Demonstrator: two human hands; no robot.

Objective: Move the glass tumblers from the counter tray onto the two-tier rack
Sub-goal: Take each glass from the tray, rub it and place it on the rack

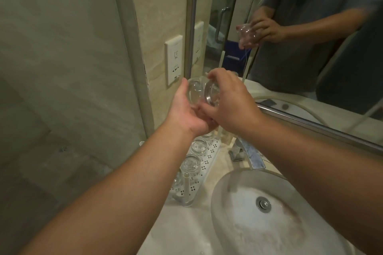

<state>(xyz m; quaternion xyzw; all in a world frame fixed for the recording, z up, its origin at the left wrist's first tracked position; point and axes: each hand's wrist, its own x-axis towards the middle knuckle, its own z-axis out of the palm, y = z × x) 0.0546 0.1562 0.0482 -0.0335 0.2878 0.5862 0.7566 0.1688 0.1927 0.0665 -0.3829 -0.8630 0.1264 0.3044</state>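
A clear glass tumbler (pixel 195 94) lies on its side in the air above the counter, held between both hands. My left hand (pixel 186 113) cups it from the left and below, thumb up along its side. My right hand (pixel 232 99) grips its thick base end from the right, fingers curled over the top. Below them a white perforated tray (pixel 204 163) runs along the counter's left edge, with several upright glass tumblers (pixel 191 164) standing in it. White posts of the rack (pixel 222 58) rise behind my hands, mostly hidden.
A round sink basin (pixel 259 213) with a metal drain lies at lower right, and a chrome faucet (pixel 246 153) stands behind it. A wall socket plate (pixel 174 59) is at left of the mirror (pixel 300 37). A glass shower wall closes the left side.
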